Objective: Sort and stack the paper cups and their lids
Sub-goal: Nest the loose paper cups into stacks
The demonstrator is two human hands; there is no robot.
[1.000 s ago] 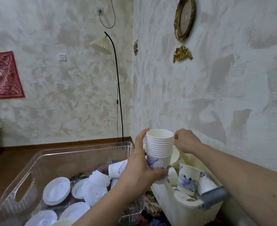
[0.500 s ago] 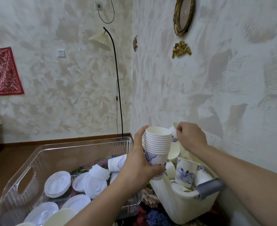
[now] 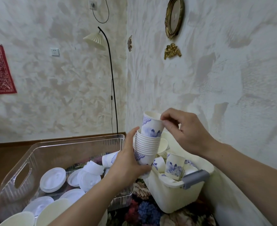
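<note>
While a textured cream wall [image 3: 232,79] fills the upper view, two containers sit low on a floral cloth [image 3: 144,209]. At 7 o'clock is a clear plastic bin [image 3: 36,154] with a cut-out handle, holding flat white lids [image 3: 52,179] scattered and overlapping, plus a printed cup [image 3: 110,158] lying on its side. At 5 o'clock, just beside the bin, is a cream basket [image 3: 175,196] with a grey handle [image 3: 195,178], holding loose blue-printed paper cups [image 3: 173,166], some upright, some tipped; how many is hard to tell.

Near centre, the left hand [image 3: 128,167] wraps its fingers and thumb around the lower part of a stack of nested cups [image 3: 147,145], held upright above the gap between the containers. Right hand [image 3: 188,132], arriving from 3 o'clock, pinches the rim of a single cup [image 3: 151,126] between thumb and fingertips; this cup sits tilted, its base partly inside the stack's top, most of its blue pattern showing.

At 11 o'clock, a black floor lamp [image 3: 111,82] stands in the corner.
</note>
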